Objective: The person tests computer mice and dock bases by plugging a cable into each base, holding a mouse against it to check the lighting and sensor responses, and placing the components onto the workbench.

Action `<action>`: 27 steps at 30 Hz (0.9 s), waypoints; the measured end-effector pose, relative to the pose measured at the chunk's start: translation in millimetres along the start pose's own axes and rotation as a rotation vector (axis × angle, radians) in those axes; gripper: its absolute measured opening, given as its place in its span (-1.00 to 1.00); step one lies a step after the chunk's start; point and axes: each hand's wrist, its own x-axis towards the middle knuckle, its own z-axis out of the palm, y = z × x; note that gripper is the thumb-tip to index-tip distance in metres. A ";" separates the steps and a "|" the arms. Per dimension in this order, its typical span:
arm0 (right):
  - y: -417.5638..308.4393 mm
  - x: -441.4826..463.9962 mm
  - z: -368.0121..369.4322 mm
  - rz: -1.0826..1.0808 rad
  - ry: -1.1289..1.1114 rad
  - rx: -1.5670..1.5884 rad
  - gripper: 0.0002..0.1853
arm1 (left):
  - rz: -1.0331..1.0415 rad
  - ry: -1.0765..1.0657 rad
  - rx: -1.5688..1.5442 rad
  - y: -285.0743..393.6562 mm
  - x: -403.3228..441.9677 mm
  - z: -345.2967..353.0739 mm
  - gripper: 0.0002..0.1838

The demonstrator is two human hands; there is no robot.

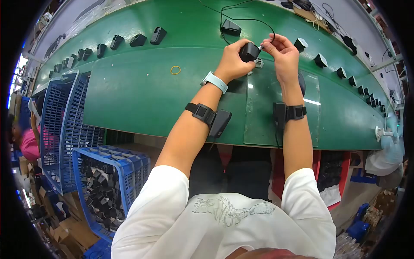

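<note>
My left hand (234,61) is closed around a small black plastic device (249,52), holding it above the green table (142,95). In my right hand (283,55), thumb and forefinger pinch the plug end (261,46) of a thin black cable (268,25). The plug is right at the device's right side; whether it sits in a socket I cannot tell. From there the cable loops up and back over the tabletop. Just behind my left hand lies another black device (231,27). A small metallic piece (258,63) shows just below the held device.
Black devices (158,35) stand in a row along the table's far left, more (320,60) along the right. A clear sheet (280,116) lies before me, a yellow rubber band (175,70) to its left. Blue crates (113,156) stand lower left. A person in pink (31,144) is at far left.
</note>
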 end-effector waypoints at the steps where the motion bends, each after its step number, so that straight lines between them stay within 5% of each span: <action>1: 3.2 -2.0 1.2 0.008 0.007 0.010 -0.71 | -0.005 -0.020 0.018 1.8 -0.3 0.3 -0.57; 4: 3.2 -9.1 2.9 -0.159 -0.003 -0.045 -0.73 | 0.037 -0.008 -0.059 8.2 -1.2 3.3 -0.59; 12: -1.1 -15.6 6.0 -0.144 -0.032 -0.182 -0.75 | 0.077 -0.009 0.146 16.3 -4.6 2.4 -0.57; 27: -26.8 -19.2 -1.7 -0.122 -0.044 -0.401 -0.47 | 0.076 0.115 0.177 11.6 -2.5 15.0 -0.67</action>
